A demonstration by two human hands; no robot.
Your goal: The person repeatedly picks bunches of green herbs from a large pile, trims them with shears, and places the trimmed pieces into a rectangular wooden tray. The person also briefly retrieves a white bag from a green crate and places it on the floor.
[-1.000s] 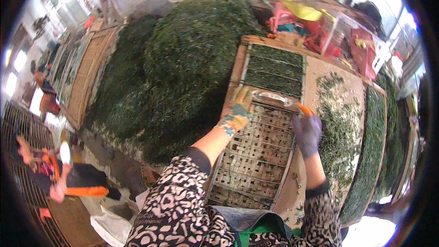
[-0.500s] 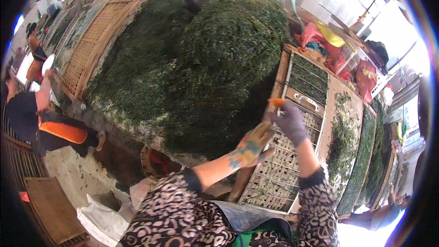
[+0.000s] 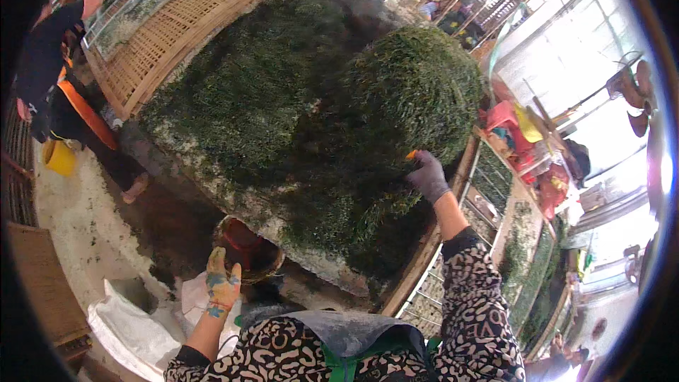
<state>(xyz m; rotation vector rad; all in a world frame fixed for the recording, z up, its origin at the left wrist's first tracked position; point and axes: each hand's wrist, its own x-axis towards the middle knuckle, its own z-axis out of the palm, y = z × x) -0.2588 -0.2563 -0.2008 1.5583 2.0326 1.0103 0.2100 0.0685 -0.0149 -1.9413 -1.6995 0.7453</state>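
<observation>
My right hand (image 3: 429,178), in a grey-purple glove, reaches over the dark green leafy heap (image 3: 283,120). Its fingers are closed on a small orange piece (image 3: 411,155) whose kind I cannot make out; only a bit of it shows at the fingertips. My left hand (image 3: 223,284), in a yellowish glove with blue-green stains, is lowered at the near left. Its fingers are apart and it holds nothing. Beside it is a round basket (image 3: 278,266) with a dark red inside, below the slab's front edge.
A framed rack (image 3: 422,297) stands right of the heap. White sacks (image 3: 127,329) lie at the near left. A co-worker in dark clothes (image 3: 53,49) stands by woven panels (image 3: 170,32) at the left. Red and yellow bags (image 3: 523,127) sit at the far right.
My hands were together over the rack. The left has dropped away to the basket; the right has moved forward over the heap with the orange piece. My view has turned right.
</observation>
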